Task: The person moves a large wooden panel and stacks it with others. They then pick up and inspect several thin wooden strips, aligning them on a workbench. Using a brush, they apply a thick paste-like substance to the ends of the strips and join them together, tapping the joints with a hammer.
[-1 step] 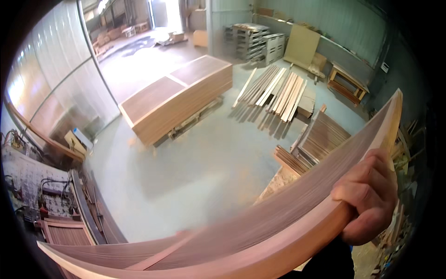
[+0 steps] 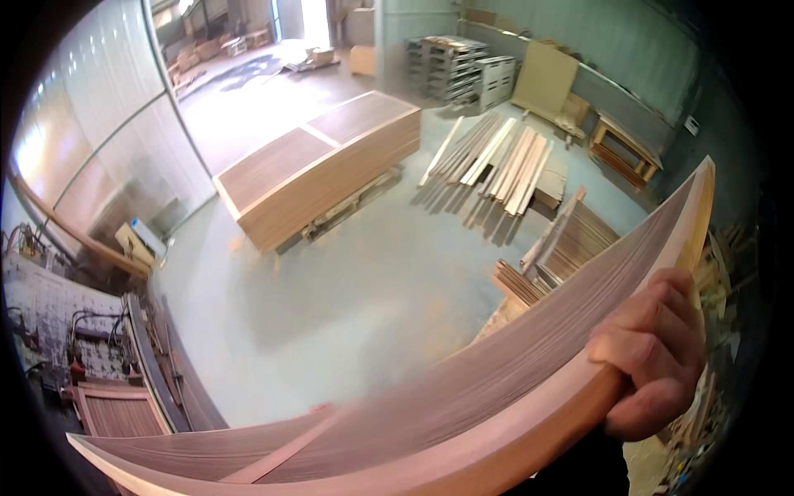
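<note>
A large wooden door panel [image 2: 463, 401] stretches across the lower part of the view, bowed by the lens. Its face is dark grained wood, its border pale, and a pinkish cross rail [image 2: 285, 446] runs over it near the left end. My right hand [image 2: 653, 355] is closed around the panel's near edge at the right, with the fingers bent over onto the border. My left hand is out of view.
Ahead, a stack of similar panels [image 2: 339, 178] rests on a low pallet. Loose boards [image 2: 492, 165] lie beyond it to the right. Dark slats [image 2: 579, 244] stand nearer. Grey pallets [image 2: 447, 70] and a small wooden table [image 2: 624, 153] line the back. A cluttered bench [image 2: 62, 306] is at left.
The room has shifted slightly up and to the right in view. My right hand keeps its grip, and the panel stays in nearly the same place in the picture.
</note>
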Available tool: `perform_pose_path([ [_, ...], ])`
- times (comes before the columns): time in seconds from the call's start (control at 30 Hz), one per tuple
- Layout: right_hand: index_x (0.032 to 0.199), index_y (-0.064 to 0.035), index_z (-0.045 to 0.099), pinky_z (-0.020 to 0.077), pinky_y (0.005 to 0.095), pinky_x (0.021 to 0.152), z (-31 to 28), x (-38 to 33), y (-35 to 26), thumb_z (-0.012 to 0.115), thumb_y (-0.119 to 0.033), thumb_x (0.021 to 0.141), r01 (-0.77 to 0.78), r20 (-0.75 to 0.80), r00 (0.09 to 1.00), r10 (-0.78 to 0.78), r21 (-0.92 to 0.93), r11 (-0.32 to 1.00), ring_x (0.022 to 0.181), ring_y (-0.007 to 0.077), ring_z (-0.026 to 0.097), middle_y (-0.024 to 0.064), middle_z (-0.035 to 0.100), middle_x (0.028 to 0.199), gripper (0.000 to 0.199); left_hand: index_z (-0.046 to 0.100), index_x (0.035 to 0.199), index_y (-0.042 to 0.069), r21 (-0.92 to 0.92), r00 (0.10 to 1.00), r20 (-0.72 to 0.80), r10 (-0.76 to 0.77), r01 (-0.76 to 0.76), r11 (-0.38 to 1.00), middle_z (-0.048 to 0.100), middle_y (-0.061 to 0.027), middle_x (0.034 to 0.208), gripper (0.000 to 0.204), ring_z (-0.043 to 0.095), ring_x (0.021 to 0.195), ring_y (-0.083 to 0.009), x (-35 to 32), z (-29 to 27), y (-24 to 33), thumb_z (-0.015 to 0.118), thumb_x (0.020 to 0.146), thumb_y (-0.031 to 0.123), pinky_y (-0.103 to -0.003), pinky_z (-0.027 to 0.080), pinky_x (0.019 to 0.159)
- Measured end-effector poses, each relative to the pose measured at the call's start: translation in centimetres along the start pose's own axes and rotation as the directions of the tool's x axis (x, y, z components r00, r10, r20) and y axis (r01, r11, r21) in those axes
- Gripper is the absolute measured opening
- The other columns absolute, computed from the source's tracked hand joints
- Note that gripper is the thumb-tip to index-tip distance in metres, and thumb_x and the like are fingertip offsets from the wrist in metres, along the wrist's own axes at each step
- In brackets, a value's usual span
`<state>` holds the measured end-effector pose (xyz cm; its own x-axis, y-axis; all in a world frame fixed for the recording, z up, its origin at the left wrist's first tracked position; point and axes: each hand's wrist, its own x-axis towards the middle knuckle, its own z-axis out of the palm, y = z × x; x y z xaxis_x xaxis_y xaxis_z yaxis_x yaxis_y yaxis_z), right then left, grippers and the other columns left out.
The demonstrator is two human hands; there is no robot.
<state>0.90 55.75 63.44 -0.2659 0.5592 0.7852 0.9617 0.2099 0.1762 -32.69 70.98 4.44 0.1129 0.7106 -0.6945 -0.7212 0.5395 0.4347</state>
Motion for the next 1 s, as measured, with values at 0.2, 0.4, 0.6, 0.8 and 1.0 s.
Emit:
perform_pose_path([
  [0.2,0.069,-0.0128,0.056,0.0408,0.0358,0.063,17.4,6.8,7.1,0.017,-0.042,0.108,-0.057,-0.047,0.997,0.062,0.094,0.994,0.052,0.0163,0.051,0.0007,0.056,0.059,0.062,0.042,0.154,0.008,-0.037,0.997,-0.068,0.04,-0.043,0.998,0.049,-0.0163,0.154,0.074,0.048,0.138,-0.0385,9.7,7.1,5.1,0.032,0.098,0.056,-0.055,0.041,0.114],
  [0.4,0.071,-0.0096,0.062,0.0428,0.0359,0.065,33.4,14.0,17.0,0.018,-0.044,0.109,-0.002,-0.135,0.99,0.037,0.251,0.968,0.055,0.0169,0.056,0.0026,0.06,0.063,0.067,0.042,0.154,0.008,-0.027,0.993,-0.087,0.081,-0.084,0.996,0.048,-0.0163,0.154,0.074,0.047,0.139,-0.0385,20.8,17.8,11.2,0.032,0.098,0.056,-0.055,0.04,0.114],
  [0.6,0.071,-0.009,0.063,0.0429,0.0337,0.063,47.8,19.2,28.5,0.019,-0.049,0.11,0.019,-0.18,0.982,0.05,0.364,0.931,0.054,0.0169,0.058,0.0025,0.061,0.062,0.072,0.042,0.154,0.009,-0.037,0.98,-0.148,0.135,-0.142,0.989,0.047,-0.0163,0.155,0.074,0.046,0.139,-0.0385,30.9,29.2,14.3,0.032,0.098,0.056,-0.055,0.039,0.115],
  [0.8,0.069,-0.0086,0.066,0.0456,0.033,0.064,61.0,22.0,45.3,0.028,-0.038,0.104,0.108,-0.226,0.974,-0.013,0.415,0.903,0.05,0.0174,0.057,0.0036,0.062,0.057,0.059,0.042,0.154,0.009,-0.106,0.948,-0.249,0.199,-0.231,0.967,0.047,-0.0164,0.155,0.074,0.046,0.14,-0.0385,42.0,41.5,13.5,0.032,0.097,0.056,-0.055,0.039,0.115],
  [1.0,0.068,-0.0102,0.065,0.0455,0.0366,0.066,72.7,28.7,59.1,0.03,-0.034,0.102,-0.037,-0.082,0.993,0.082,0.445,0.895,0.054,0.0198,0.06,0.0041,0.063,0.059,0.054,0.042,0.154,0.009,-0.176,0.906,-0.382,0.183,-0.266,0.948,0.046,-0.0164,0.156,0.074,0.045,0.141,-0.0385,51.5,53.8,11.0,0.032,0.097,0.056,-0.055,0.038,0.115],
])
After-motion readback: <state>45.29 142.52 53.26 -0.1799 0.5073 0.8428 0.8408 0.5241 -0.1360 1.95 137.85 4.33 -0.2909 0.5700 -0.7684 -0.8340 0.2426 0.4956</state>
